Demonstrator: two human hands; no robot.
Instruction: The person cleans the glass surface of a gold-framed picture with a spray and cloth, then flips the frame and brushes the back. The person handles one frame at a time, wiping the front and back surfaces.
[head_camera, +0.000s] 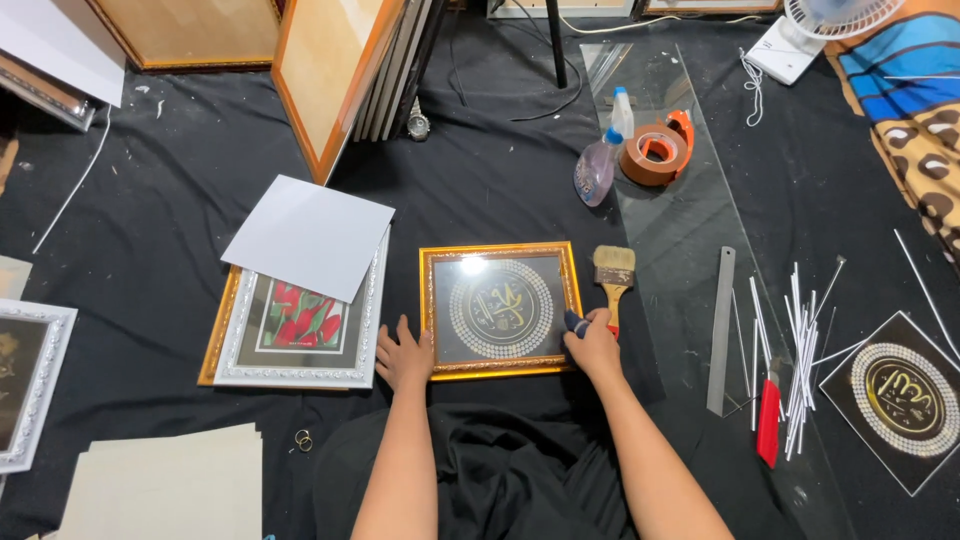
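Observation:
A small gold picture frame (500, 250) with a round calligraphy print under glass lies on the black cloth in front of me. My left hand (404, 355) rests flat against its lower left corner, fingers spread. My right hand (593, 342) presses a dark blue cloth (576, 322) on the frame's lower right corner. A wide paintbrush (613, 272) with pale bristles lies just right of the frame, its red handle beside my right hand.
A silver frame with a tulip picture (300, 325) and a white card (308, 236) lie to the left. A spray bottle (597, 166), tape dispenser (657, 150), glass strip (690, 220), metal ruler (721, 330), red cutter (768, 422), white strips (795, 350) and another print (903, 395) lie to the right.

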